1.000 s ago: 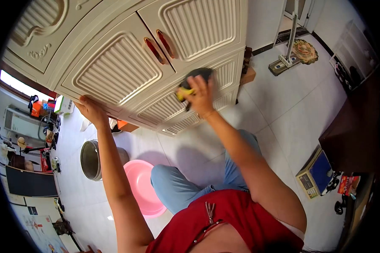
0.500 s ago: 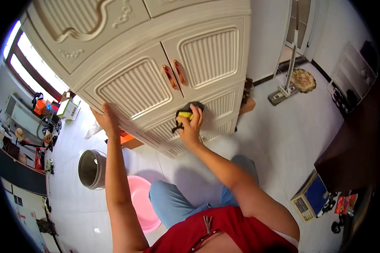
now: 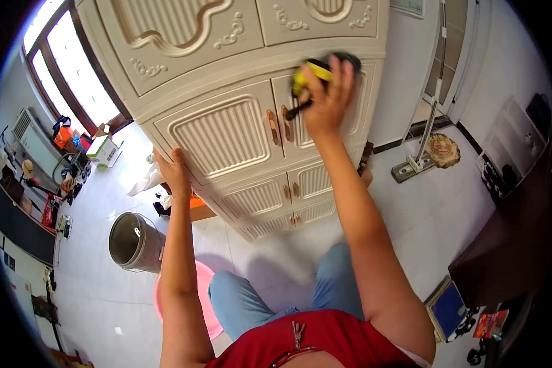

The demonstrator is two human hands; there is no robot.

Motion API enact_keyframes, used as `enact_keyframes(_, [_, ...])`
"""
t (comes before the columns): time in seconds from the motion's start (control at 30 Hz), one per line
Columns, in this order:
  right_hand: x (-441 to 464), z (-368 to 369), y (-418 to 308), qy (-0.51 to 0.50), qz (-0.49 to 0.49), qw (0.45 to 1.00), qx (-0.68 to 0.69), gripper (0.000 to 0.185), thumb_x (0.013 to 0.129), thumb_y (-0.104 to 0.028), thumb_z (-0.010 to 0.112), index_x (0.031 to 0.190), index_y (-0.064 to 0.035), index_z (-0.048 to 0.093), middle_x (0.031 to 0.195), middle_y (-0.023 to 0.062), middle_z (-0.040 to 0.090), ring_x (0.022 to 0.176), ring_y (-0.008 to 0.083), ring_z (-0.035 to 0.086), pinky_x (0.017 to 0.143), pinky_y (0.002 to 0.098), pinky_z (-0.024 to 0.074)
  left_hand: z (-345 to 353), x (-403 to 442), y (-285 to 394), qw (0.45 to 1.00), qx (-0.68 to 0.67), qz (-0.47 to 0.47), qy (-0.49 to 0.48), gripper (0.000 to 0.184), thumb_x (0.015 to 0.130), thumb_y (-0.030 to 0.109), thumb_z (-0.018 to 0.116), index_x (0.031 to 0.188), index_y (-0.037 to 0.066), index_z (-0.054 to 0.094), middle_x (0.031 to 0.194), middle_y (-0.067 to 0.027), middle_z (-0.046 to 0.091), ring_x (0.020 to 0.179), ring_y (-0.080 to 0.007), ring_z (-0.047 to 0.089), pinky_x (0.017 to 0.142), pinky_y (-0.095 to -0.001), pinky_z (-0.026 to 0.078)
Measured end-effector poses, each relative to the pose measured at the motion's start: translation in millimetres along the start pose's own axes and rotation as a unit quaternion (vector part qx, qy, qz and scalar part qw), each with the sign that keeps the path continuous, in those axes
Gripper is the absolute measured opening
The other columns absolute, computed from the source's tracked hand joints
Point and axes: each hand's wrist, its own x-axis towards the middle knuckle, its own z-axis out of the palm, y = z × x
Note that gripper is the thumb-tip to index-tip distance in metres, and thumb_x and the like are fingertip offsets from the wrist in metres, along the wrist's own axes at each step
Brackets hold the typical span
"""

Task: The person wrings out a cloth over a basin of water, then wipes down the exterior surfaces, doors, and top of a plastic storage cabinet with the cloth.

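A tall cream cabinet (image 3: 218,168) with ribbed door panels and copper-coloured handles stands tilted in view before me. My right hand (image 3: 328,101) is pressed to the upper right door, closed over a black and yellow cloth (image 3: 318,69). The cloth is slightly blurred, and a dark end of it hangs near the door handle (image 3: 286,122). On the cabinet's left edge, my left hand (image 3: 176,175) grips the corner, thumb at the front and the other fingers along the side, partly hidden.
A grey bucket (image 3: 138,245) and a pink basin (image 3: 203,306) stand on the tiled floor at my left. An orange box (image 3: 200,210) is beside the cabinet's base. To the right are a flat mop (image 3: 414,165) and a dark brown piece of furniture (image 3: 503,221).
My right hand has moved up with the cloth, from the lower doors to the upper right door. My left hand stays on the cabinet's edge. The view has shifted a little.
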Motion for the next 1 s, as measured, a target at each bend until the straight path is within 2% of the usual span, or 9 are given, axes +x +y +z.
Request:
enact_keyframes(0.2, [-5.3,-2.6,-9.4,0.073,0.253,0.964,-0.034,0.052,0.077,-0.003,0.063,0.127,-0.0146,0.055,0.137,0.0221,0.041,0.132,0.0442,0.033,0.103,0.0574,0.0301,4.3,-3.4,16.0,1.0,-0.019,-0.016,0.009,0.073,0.094,0.052,0.057,0.139,-0.001,0.039,0.127,-0.0187,0.054,0.115,-0.0277,0.052,0.1,-0.0358,0.038])
enact_keyframes(0.27, [5.8,6.8,-60.8,0.042,0.172,0.983,-0.048,0.043,0.081,-0.013,0.064,0.123,-0.0118,0.055,0.126,0.0205,0.049,0.123,0.0413,0.042,0.095,0.0551,0.0346,6.0,-2.1,10.7,0.999,-0.047,-0.007,0.005,0.068,0.095,0.048,0.057,0.139,-0.001,0.039,0.124,-0.0177,0.056,0.111,-0.0265,0.053,0.098,-0.0353,0.04])
enact_keyframes(0.33, [-3.9,31.6,-127.6,0.04,0.201,0.964,0.171,0.029,0.09,-0.03,0.059,0.115,-0.0159,0.059,0.123,0.0152,0.055,0.125,0.0329,0.043,0.095,0.0579,0.0324,5.1,-3.7,10.7,0.999,-0.052,-0.009,0.0,0.066,0.096,0.047,0.057,0.139,-0.001,0.039,0.122,-0.0175,0.056,0.11,-0.0261,0.053,0.098,-0.035,0.04])
enact_keyframes(0.37, [-16.6,33.5,-149.8,-0.036,-0.046,0.998,-0.013,0.025,0.089,-0.03,0.057,0.111,-0.0193,0.061,0.131,0.0116,0.053,0.128,0.029,0.041,0.097,0.0609,0.0301,4.5,-3.7,14.1,0.999,-0.038,-0.01,0.004,0.064,0.096,0.044,0.057,0.139,0.0,0.039,0.121,-0.0177,0.057,0.109,-0.0263,0.054,0.096,-0.0351,0.041])
enact_keyframes(0.6, [3.0,25.0,-140.0,-0.082,-0.254,0.955,0.128,0.018,0.087,-0.032,0.058,0.098,-0.0214,0.067,0.13,0.0055,0.053,0.13,0.0229,0.041,0.104,0.0606,0.0276,2.7,-5.1,24.5,0.999,-0.023,-0.02,-0.013,0.073,0.095,0.056,0.052,0.137,-0.003,0.04,0.121,-0.0184,0.055,0.109,-0.0286,0.053,0.096,-0.0367,0.041])
enact_keyframes(0.7, [25.0,-3.4,-50.6,-0.167,-0.063,0.971,0.158,0.022,0.093,-0.028,0.057,0.114,-0.0235,0.062,0.124,0.004,0.056,0.125,0.0248,0.046,0.104,0.0578,0.0317,4.1,-5.0,23.6,0.999,-0.037,0.001,-0.003,0.073,0.095,0.052,0.056,0.14,-0.002,0.038,0.128,-0.0178,0.053,0.117,-0.0264,0.051,0.101,-0.0355,0.038])
enact_keyframes(0.73, [23.3,3.2,-21.1,-0.043,0.0,0.981,0.189,0.026,0.094,-0.026,0.056,0.121,-0.025,0.059,0.127,0.0061,0.054,0.126,0.0274,0.045,0.104,0.0534,0.0334,5.5,-5.1,22.9,0.998,-0.06,-0.003,-0.003,0.071,0.095,0.047,0.059,0.142,-0.001,0.037,0.128,-0.015,0.055,0.114,-0.0233,0.053,0.099,-0.0321,0.04])
enact_keyframes(0.8, [26.9,-7.9,25.7,-0.001,-0.044,0.997,-0.067,0.041,0.09,-0.02,0.056,0.131,-0.0181,0.054,0.135,0.0201,0.045,0.127,0.0421,0.039,0.105,0.0522,0.0312,7.4,-5.6,22.8,0.997,-0.082,-0.017,0.001,0.067,0.095,0.041,0.06,0.142,-0.001,0.037,0.128,-0.0145,0.055,0.114,-0.0229,0.053,0.099,-0.0322,0.04])
enact_keyframes(1.0, [72.9,6.0,-23.5,0.072,0.187,0.979,-0.031,0.054,0.075,-0.004,0.065,0.125,-0.021,0.056,0.123,0.0158,0.047,0.119,0.039,0.041,0.095,0.0533,0.0343,8.4,-7.6,8.8,0.993,-0.105,-0.052,-0.003,0.054,0.097,0.023,0.057,0.142,0.0,0.038,0.13,-0.0142,0.054,0.114,-0.0228,0.053,0.099,-0.0328,0.04])
